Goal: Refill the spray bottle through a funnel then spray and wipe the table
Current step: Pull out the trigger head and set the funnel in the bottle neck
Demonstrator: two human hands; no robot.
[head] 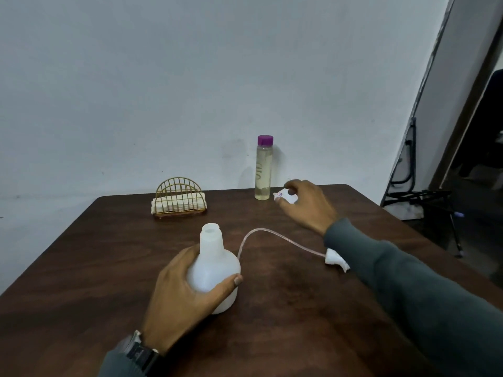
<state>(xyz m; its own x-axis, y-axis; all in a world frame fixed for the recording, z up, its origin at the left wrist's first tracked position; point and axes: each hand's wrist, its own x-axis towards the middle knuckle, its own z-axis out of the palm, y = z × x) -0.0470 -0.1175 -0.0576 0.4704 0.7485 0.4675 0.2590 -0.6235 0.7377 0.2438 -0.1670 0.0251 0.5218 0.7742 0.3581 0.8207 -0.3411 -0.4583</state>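
A white spray bottle (215, 265) is stood upright on the brown table (299, 308), near its middle, with the neck uncapped and open at the top. Its rounded body is gripped by the left hand (179, 289), the fingers wrapped round the far side and the thumb pressed against the near side; a dark watch (141, 352) is worn on that wrist. Just to the right of the bottle, a thin clear tube (261, 230) is laid in a curve across the table, ending at a white spray head (336, 259) that is partly hidden by the right forearm. The right hand (307, 205) is stretched toward the far edge, where a small white piece (280, 195) is pinched between thumb and curled fingers; what it is cannot be told. Just beside it a tall clear bottle (263, 170) with a purple cap (265, 139) is stood against the wall. Further left, folded white cloths (177, 205) are kept in a gold wire rack (178, 189).
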